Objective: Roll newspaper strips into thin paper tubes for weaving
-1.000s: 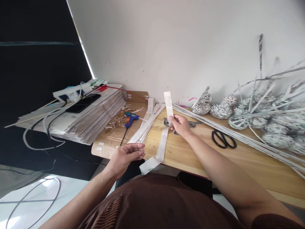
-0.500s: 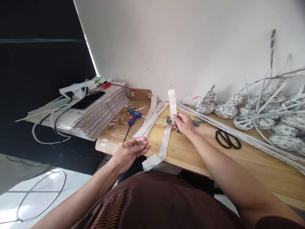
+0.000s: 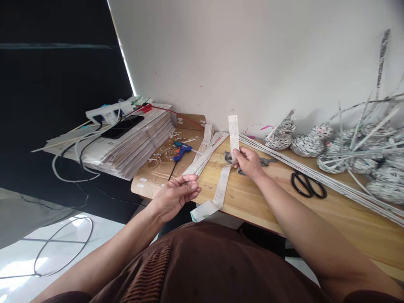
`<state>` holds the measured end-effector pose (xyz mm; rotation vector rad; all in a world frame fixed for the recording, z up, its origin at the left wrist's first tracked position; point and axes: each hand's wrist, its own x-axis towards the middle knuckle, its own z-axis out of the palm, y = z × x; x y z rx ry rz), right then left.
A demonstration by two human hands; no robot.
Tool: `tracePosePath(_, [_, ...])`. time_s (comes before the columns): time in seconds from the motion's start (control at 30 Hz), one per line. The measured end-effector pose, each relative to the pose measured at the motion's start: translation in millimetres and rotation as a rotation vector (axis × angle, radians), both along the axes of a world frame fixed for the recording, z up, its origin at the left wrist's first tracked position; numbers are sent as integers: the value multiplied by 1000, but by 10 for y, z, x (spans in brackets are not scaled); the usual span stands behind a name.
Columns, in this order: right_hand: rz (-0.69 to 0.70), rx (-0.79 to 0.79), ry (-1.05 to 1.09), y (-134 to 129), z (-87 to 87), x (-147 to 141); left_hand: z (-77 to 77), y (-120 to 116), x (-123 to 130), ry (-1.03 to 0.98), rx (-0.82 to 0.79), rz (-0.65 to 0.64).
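Note:
A printed paper strip (image 3: 233, 131) stands upright in my right hand (image 3: 250, 163), pinched between thumb and fingers. Below that hand a longer strip of paper (image 3: 222, 185) runs to the table's front edge, where its folded end (image 3: 204, 211) hangs over; I cannot tell whether it is one piece with the held strip. My left hand (image 3: 179, 194) is off the front edge, palm turned up, thumb and bent fingers close together; anything between them is too small to make out. Just beyond it lies a bundle of cut paper strips (image 3: 206, 153).
A blue glue gun (image 3: 182, 150) lies on cardboard (image 3: 148, 185) among scraps. Left is a tall paper stack (image 3: 148, 141) carrying a phone (image 3: 123, 126) and power strip (image 3: 109, 113). Black-handled scissors (image 3: 308, 185), long paper rods (image 3: 284, 166) and woven paper shapes (image 3: 280, 134) are right.
The whole view has shifted slightly, so most things appear a little further right. Both hands keep nearly the same pose, and the right still holds the paper strip.

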<state>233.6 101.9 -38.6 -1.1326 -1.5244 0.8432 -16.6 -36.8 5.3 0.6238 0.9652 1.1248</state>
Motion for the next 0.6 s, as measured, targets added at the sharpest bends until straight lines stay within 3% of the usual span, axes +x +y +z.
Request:
tracePosePath(0.2, [-2, -31, 31, -11, 27, -21, -95, -61, -27, 313, 152, -52])
tracePosePath(0.3, [1, -27, 20, -19, 36, -20, -139, -123, -42, 457, 147, -68])
tracePosePath(0.6, [3, -13, -1, -22, 30, -14, -297, -309, -73, 482, 82, -187])
